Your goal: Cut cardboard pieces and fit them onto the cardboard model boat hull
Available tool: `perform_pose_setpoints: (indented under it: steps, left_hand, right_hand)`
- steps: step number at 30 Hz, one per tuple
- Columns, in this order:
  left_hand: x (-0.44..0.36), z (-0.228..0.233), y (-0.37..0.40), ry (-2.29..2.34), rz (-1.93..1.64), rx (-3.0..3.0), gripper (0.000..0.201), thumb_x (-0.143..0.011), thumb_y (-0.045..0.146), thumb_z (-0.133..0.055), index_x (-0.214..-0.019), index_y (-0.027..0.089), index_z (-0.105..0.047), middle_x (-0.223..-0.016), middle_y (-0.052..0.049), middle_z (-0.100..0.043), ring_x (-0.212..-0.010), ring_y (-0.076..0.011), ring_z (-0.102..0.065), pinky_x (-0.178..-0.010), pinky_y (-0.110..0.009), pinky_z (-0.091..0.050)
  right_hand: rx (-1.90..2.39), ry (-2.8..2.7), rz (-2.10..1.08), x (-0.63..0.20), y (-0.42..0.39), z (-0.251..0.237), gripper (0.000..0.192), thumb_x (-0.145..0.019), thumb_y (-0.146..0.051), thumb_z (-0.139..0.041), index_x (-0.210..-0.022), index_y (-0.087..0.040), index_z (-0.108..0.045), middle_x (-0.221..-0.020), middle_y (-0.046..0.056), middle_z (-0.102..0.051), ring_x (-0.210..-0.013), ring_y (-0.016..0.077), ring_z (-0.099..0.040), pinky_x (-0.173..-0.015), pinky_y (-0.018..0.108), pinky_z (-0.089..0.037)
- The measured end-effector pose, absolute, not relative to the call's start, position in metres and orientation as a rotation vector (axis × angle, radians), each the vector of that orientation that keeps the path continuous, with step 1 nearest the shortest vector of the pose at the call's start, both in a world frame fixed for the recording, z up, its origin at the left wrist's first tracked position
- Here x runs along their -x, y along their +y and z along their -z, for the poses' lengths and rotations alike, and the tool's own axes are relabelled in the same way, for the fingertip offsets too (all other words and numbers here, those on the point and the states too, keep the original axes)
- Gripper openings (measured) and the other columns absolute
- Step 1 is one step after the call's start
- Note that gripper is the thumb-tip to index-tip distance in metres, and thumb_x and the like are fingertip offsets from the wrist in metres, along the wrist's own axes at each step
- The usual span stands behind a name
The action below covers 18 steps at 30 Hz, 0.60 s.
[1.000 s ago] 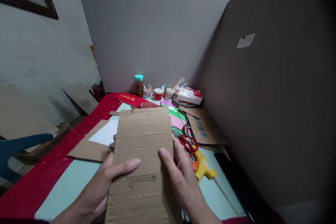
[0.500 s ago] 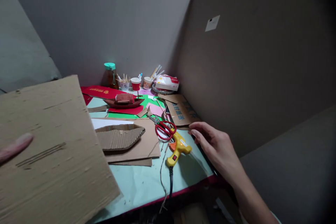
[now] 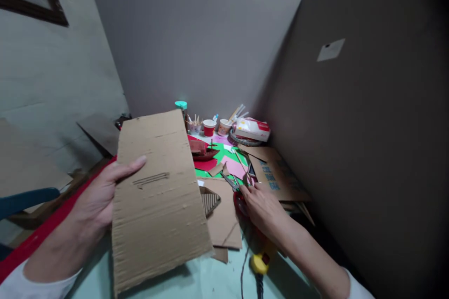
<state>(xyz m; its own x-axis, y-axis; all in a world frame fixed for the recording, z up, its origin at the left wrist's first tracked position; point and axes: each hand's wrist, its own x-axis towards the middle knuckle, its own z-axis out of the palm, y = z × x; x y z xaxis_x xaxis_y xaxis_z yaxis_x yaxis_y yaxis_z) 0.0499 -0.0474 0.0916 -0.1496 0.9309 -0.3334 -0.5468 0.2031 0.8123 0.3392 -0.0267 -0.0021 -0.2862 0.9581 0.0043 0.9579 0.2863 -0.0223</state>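
My left hand (image 3: 105,191) grips the left edge of a flat piece of cardboard (image 3: 164,224), thumb on its face beside some short dark lines. The sheet is held up over the table and covers much of the left side. My right hand (image 3: 263,203) has its fingers closed at the scissors (image 3: 240,204), partly covering the red handles; the blades point away to the left. Below the right forearm lies a yellow glue gun (image 3: 260,264), mostly hidden. A small cardboard boat hull (image 3: 210,201) shows past the sheet's right edge.
A finished brown boat model (image 3: 206,154) stands on coloured paper behind. Paper cups (image 3: 209,127) with sticks and pens, a teal-lidded bottle (image 3: 181,104) and a tissue pack (image 3: 252,129) line the back. Printed cardboard (image 3: 280,177) lies right, by the grey partition (image 3: 351,117).
My right hand has moved from the table's right edge left onto the scissors. The cardboard in my left hand has shifted right in view, now hiding most of the hull. The view has swung left.
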Motion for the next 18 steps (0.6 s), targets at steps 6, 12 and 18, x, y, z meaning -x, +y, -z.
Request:
perform_pose_setpoints:
  steps: [6, 12, 18]
  left_hand:
    - [-0.029, -0.067, -0.029, 0.912, -1.306, -0.626, 0.035, -0.063, 0.008, -0.083, -0.097, 0.010, -0.074, -0.079, -0.010, -0.081, -0.060, -0.0263, -0.075, -0.056, -0.038, -0.064]
    - [-0.022, -0.068, -0.032, 0.883, -1.206, -0.723, 0.040, -0.074, 0.015, -0.079, -0.114, 0.017, -0.072, -0.091, -0.009, -0.081, -0.073, -0.0271, -0.077, -0.066, -0.039, -0.064]
    - [-0.016, -0.081, -0.034, 0.851, -1.045, -0.817, 0.046, -0.077, 0.016, -0.077, -0.123, 0.014, -0.069, -0.093, -0.017, -0.080, -0.069, -0.0302, -0.077, -0.062, -0.040, -0.063]
  right_hand:
    - [1.865, -2.473, 0.078, -0.351, -0.020, 0.004, 0.038, -0.077, 0.002, -0.055, -0.114, -0.007, -0.061, -0.103, 0.019, -0.071, -0.098, 0.0317, -0.068, -0.079, 0.038, -0.052]
    - [1.764, -2.272, 0.063, -0.394, -0.032, -0.028, 0.027, -0.093, -0.025, -0.044, -0.113, -0.017, -0.060, -0.107, 0.016, -0.070, -0.086, 0.0270, -0.072, -0.073, 0.036, -0.056]
    - [1.462, -1.789, -0.618, -0.393, -0.060, -0.065, 0.052, -0.077, -0.051, -0.070, -0.121, -0.023, -0.068, -0.097, 0.009, -0.075, -0.087, 0.0283, -0.072, -0.070, 0.031, -0.059]
